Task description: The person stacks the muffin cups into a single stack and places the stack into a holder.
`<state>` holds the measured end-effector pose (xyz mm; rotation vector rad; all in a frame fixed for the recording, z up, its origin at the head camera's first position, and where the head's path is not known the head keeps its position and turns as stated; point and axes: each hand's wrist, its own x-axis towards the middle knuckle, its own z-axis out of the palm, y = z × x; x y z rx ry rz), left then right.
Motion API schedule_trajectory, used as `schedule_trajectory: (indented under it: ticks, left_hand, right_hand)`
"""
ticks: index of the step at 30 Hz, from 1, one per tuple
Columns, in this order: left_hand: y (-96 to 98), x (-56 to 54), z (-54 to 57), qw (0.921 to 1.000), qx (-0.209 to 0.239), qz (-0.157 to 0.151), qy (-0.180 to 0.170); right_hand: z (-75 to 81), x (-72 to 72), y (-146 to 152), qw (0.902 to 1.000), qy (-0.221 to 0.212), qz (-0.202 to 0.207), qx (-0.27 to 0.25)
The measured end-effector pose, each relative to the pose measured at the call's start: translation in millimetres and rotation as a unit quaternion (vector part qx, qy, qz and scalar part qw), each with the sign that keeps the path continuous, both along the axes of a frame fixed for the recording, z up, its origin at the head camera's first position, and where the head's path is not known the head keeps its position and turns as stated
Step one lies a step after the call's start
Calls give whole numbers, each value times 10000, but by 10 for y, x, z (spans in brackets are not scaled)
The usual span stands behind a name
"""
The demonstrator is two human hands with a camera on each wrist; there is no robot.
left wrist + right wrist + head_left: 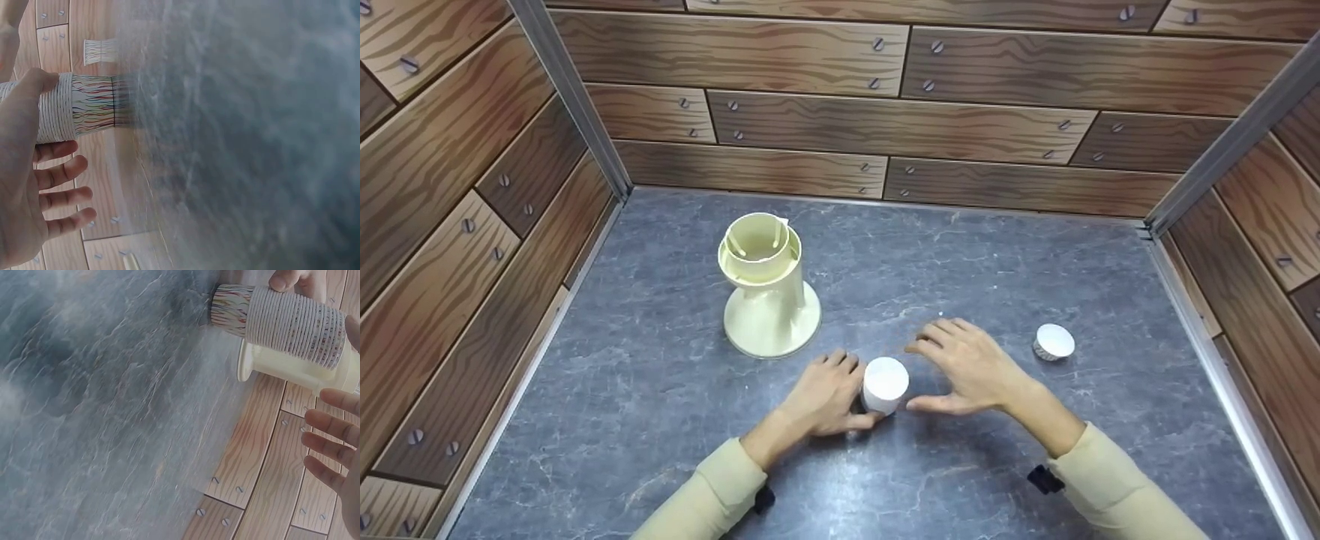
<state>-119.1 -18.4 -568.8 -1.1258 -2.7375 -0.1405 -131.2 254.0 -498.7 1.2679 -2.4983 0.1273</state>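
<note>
A tall stack of nested paper cups [885, 382] with multicoloured streaks on the sides stands upright on the dark marbled table. My left hand [831, 394] holds it from the left, thumb on the near side; the other fingers [67, 197] spread beside it in the left wrist view. My right hand [969, 367] hovers just right of the stack, thumb and fingers spread around a gap and holding nothing. A single paper cup [1054, 343] stands farther right, apart from both hands. Behind the left hand is a cream-coloured cylindrical holder [772, 322] on a wide round base.
Wood-patterned panels [810, 64] wall the table [660, 300] at the back and both sides. Metal strips [1222, 382] run along the table's edges. In the right wrist view the cream holder [281, 365] appears behind the cup stack.
</note>
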Motion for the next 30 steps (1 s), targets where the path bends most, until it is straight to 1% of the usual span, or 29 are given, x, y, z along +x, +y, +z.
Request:
schedule_trajectory:
  ticks: [4,13,20,30]
  left_hand:
    - [1,-1,2,10000,-36,-2,12]
    - [5,3,9,9998,-143,41,-161]
    - [3,-3,5,9998,-170,35,-104]
    - [12,-1,-5,9998,-122,36,-170]
  right_hand:
    - [-2,-10,78,10000,0,-43,38]
    - [-32,-46,298,9992,57,-322,228]
    - [-59,-78,484,9982,41,-539,278]
    - [-90,-101,726,9967,62,-781,206]
